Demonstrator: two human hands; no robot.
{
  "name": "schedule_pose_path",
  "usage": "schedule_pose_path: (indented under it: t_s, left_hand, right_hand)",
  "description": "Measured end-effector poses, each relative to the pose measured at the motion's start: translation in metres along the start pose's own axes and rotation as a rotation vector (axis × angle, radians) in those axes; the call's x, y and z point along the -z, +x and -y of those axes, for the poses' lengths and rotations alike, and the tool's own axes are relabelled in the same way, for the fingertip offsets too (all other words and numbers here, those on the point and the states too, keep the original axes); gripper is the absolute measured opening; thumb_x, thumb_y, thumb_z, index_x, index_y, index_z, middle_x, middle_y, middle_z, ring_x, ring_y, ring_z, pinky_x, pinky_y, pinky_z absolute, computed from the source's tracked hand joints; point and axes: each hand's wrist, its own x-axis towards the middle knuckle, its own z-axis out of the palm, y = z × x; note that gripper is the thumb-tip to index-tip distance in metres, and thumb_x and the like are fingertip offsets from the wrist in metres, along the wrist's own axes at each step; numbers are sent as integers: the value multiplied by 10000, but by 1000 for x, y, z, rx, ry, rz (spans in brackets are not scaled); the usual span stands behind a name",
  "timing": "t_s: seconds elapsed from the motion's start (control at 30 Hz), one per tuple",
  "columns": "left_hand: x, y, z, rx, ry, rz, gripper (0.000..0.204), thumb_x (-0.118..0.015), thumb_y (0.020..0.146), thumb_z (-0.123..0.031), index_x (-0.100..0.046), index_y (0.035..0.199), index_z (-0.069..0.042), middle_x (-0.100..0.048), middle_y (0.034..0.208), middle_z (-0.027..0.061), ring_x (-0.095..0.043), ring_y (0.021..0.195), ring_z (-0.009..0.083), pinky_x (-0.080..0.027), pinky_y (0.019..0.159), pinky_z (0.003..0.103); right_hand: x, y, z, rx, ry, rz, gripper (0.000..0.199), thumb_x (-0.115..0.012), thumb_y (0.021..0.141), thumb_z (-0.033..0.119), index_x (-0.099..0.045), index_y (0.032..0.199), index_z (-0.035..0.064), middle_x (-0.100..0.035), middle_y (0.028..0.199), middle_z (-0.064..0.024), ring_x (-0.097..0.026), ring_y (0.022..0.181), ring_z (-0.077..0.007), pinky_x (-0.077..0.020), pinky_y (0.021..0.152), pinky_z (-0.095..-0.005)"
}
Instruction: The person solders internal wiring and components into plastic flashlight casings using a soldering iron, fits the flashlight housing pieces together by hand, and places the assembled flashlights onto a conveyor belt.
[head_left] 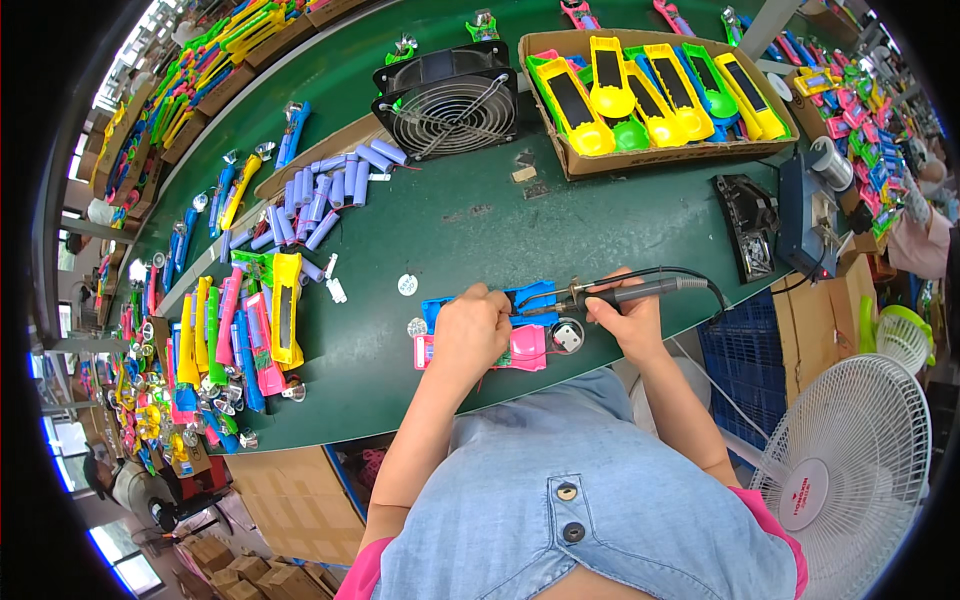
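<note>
My right hand (628, 318) grips the dark handle of a soldering iron (640, 290), whose tip points left over a blue plastic casing (543, 303). My left hand (468, 325) is closed, its fingertips pressed together at the casing's middle; what they pinch is hidden. Just nearer to me lies a pink casing (528, 347), partly covered by the left hand. A round silver lamp head (568, 336) sits at its right end, by a thin red wire. Another clear, shiny lamp piece (417, 327) shows left of the blue casing.
Purple battery cells (322, 200) and finished-looking coloured casings (232, 330) lie left. A box fan (452, 110) stands at the back, beside a cardboard box (660, 160) of casings. At right are a black iron stand (745, 228), soldering station (806, 222), solder spool (832, 163) and floor fan (850, 480).
</note>
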Motion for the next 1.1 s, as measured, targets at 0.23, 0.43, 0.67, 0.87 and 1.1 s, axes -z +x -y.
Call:
schedule_pose_path:
  t_s: [0.23,0.43,0.67,0.87,1.1]
  left_hand:
    - [0,0,1,-2,11,13,66,-570,628,-21,-597,684,-42,-541,656,128,-556,558,288,-446,521,365]
    - [0,1,-1,-2,24,16,58,-569,633,-29,-597,682,-41,-541,661,127,-555,562,286,-447,525,364]
    - [0,0,-1,0,24,18,51,-570,639,-33,-602,678,-40,-542,661,126,-556,562,284,-446,525,364]
    - [-2,0,0,-2,28,10,50,-573,641,-30,-605,679,-36,-546,663,124,-559,564,281,-448,526,361]
    - [-1,-2,-1,5,21,15,58,-583,639,-29,-610,690,-27,-553,678,126,-566,580,283,-452,533,358]
  right_hand:
    - [-1,0,1,-10,-11,-16,146,-628,721,-2,-547,841,-18,-575,742,-54,-564,619,-92,-453,547,-216]
    - [1,-1,3,-22,63,-32,152,-632,720,-3,-552,849,-18,-568,758,-61,-565,621,-104,-454,544,-219]
    - [2,-2,13,46,53,-59,164,-627,736,20,-522,862,7,-573,730,-75,-555,588,-115,-455,553,-227]
    - [-4,-14,13,76,113,-135,179,-613,754,-11,-512,901,-1,-574,804,-78,-570,648,-125,-464,607,-240]
    - [-11,-20,6,187,138,-216,171,-608,764,-5,-508,902,0,-578,809,-86,-575,661,-128,-470,620,-246]
